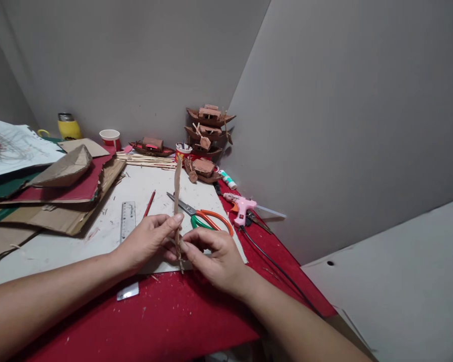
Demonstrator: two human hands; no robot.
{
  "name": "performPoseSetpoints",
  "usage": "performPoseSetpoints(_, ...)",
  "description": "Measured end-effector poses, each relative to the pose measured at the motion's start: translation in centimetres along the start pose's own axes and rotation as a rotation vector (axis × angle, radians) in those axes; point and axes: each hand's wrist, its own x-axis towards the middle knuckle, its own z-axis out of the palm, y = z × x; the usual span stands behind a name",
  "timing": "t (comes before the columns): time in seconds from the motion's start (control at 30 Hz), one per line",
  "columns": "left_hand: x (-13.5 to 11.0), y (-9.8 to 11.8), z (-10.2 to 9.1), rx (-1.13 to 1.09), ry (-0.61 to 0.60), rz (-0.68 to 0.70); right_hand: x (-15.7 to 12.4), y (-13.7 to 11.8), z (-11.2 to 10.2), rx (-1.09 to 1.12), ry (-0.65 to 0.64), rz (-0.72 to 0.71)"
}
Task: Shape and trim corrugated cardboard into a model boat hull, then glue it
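A narrow strip of brown cardboard (177, 188) stands upright between my two hands, seen nearly edge-on. My left hand (151, 239) grips it from the left, thumb laid along its side. Lower down, the thumb and fingers of my right hand (211, 254) pinch its bottom end, where a thin stick-like tip pokes out below. Just beyond the hands lie scissors (207, 218) with orange and green handles, blades partly behind the strip. A red pencil (150, 203) and a clear ruler (127, 218) rest left of them, the ruler partly hidden by my left forearm.
Stacked cardboard (66, 218) with a folded cardboard hull (66, 168) fills the left. Model boats (207, 133) are piled in the back corner, near wooden sticks (147, 160) and a paper cup (110, 138). A pink glue gun (241, 207) trails its cord along the right edge.
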Motion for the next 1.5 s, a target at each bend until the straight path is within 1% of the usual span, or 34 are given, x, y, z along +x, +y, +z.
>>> performPoseSetpoints(0.47,0.07,-0.03,-0.04,0.048,0.025,0.037,0.05,-0.07,0.07,0.042,-0.015,0.096)
performPoseSetpoints(0.73,0.02,-0.01,-0.03,0.063,0.031,0.039,0.06,0.22,0.03,0.004,-0.053,0.017)
performPoseSetpoints(1.07,0.04,-0.13,-0.08,0.038,-0.003,0.017,-0.04,0.39,-0.26,-0.049,-0.092,-0.044)
performPoseSetpoints(1.27,0.00,-0.27,0.02,0.039,0.007,-0.002,-0.27,0.51,0.17,-0.087,-0.054,-0.077)
performPoseSetpoints(1.33,-0.02,-0.21,0.02,0.019,-0.001,-0.009,-0.20,0.46,0.18,-0.048,-0.046,-0.041)
performPoseSetpoints(1.5,-0.05,0.07,-0.06,-0.066,-0.012,-0.045,0.07,0.21,-0.17,0.170,-0.067,0.164)
